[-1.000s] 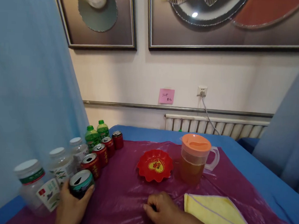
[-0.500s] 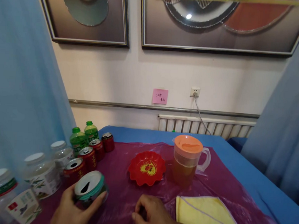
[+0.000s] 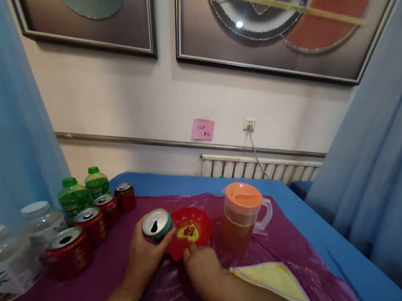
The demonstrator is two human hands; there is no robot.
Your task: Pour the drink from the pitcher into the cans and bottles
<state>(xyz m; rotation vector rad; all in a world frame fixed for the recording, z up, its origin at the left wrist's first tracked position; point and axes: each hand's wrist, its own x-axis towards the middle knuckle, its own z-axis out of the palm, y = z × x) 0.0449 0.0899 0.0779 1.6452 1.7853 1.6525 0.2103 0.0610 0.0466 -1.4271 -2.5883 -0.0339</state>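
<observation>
Can [image 3: 156,225] with a teal band sits in the grip of the left hand [image 3: 144,257], standing nearly upright, its top tipped a little towards the viewer so that the dark drinking hole shows. That hand closes round the can from the near side: the thumb lies along the right flank, the other fingers wrap the left, and the forearm rises steeply from the bottom of the view. The can is just beside the red scalloped dish [image 3: 200,220], overlapping its left rim from this angle; whether its base touches the purple sheet [image 3: 119,260] is hidden.

The right hand [image 3: 203,269] is palm down, fingers bent under, knuckles towards the near edge of the dish. Its forearm comes in low from the bottom right and slants across to the left, covering part of the yellow cloth [image 3: 277,279]. Its fingertips are largely out of sight, so I cannot tell whether that grip holds the dish edge or nothing.

On the blue-covered counter [image 3: 329,246], the orange-lidded pitcher [image 3: 239,220] of amber liquid stands to the right of the dish. Well to the left runs a row of four red cans [image 3: 71,254], with two green-capped bottles [image 3: 75,201] and white-lidded jars [image 3: 0,262] beside them.
</observation>
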